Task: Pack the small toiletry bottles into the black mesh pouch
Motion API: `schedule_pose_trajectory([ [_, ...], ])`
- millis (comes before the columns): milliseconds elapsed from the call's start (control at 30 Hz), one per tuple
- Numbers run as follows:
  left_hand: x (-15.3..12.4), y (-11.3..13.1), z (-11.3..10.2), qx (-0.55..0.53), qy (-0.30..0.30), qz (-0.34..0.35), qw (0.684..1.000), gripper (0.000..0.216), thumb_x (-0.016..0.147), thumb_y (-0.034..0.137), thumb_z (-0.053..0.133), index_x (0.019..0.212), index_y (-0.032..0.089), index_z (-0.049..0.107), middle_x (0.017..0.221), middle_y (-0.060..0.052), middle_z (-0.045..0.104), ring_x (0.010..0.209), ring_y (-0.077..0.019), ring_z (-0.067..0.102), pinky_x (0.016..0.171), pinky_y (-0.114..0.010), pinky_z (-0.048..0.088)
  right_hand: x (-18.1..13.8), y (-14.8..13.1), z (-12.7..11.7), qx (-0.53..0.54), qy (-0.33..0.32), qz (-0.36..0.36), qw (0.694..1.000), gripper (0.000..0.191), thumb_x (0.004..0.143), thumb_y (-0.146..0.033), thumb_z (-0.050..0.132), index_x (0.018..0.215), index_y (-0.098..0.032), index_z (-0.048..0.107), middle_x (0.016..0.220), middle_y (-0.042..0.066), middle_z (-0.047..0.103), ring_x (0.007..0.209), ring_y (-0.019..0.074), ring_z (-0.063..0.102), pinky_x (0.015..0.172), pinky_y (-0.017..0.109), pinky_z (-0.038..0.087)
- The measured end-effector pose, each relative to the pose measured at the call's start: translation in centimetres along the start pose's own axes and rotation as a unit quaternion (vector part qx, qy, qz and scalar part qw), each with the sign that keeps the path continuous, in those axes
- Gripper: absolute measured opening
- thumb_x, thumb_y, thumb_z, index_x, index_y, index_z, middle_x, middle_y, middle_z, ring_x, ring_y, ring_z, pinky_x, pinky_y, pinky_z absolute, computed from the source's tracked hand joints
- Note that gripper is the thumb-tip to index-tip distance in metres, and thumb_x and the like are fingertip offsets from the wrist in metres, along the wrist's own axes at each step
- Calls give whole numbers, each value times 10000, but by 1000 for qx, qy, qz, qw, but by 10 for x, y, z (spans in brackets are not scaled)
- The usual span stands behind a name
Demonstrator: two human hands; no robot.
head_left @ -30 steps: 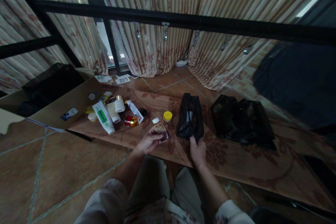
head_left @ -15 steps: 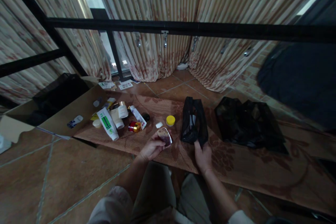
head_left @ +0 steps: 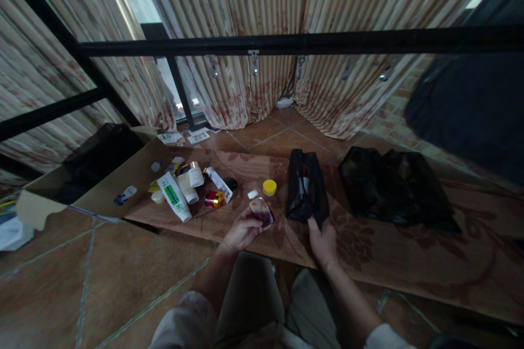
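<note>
One small jar (head_left: 262,211), clear-walled with dark contents, is held in the left hand (head_left: 241,232), whose grip is closed around it over the woven, leaf-patterned mat (head_left: 368,251) on the tiled floor. One black mesh pouch (head_left: 305,188), soft and slumped, lies on the mat just right of the jar. Its near end is pinched in the closed grip of the right hand (head_left: 323,235). Just beyond the jar, one round yellow-lidded pot (head_left: 269,187) and one small white cap (head_left: 252,194) are seen side by side.

Further left a cluster is laid out:
- one white tube with green stripes (head_left: 174,196)
- one red and gold pot (head_left: 214,199)
- one slim patterned tube (head_left: 219,184)
- several white bottles, too crowded to be counted

Print is carried on the tubes, but none of it can be read. One crumpled black plastic bag (head_left: 393,188) lies to the right, and one open cardboard box (head_left: 123,174) to the far left.
</note>
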State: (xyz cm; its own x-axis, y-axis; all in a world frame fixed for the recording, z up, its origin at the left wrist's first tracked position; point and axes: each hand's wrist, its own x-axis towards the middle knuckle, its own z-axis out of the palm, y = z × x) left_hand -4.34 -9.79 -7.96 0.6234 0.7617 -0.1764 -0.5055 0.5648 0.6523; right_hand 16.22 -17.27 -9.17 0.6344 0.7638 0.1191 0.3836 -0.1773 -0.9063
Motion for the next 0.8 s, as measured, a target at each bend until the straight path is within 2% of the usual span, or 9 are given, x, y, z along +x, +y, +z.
schedule_pose_trajectory([
  [233,1,-1,3,12,39,7,999,330,661,42,622,962,177,609,965,-33,669,897,-166,616,899,-413,437,-1,-6,-2,-3,-5,2,1000,502,781,-526,482,1060,-134,624,1057,154,658,1069,270,561,924,388,394],
  [567,4,-3,3,28,56,7,998,332,696,121,653,1011,202,589,979,-29,655,897,-159,610,848,-372,463,0,-2,1,14,6,-10,1000,413,778,-498,505,931,-145,654,929,122,693,1021,255,586,900,368,414],
  [800,3,-5,8,41,74,24,996,347,674,127,668,1001,213,588,983,-20,641,895,-162,602,833,-384,473,1,-2,0,0,9,-15,1000,476,779,-488,500,1069,-129,619,1071,151,656,1046,267,573,905,386,410],
])
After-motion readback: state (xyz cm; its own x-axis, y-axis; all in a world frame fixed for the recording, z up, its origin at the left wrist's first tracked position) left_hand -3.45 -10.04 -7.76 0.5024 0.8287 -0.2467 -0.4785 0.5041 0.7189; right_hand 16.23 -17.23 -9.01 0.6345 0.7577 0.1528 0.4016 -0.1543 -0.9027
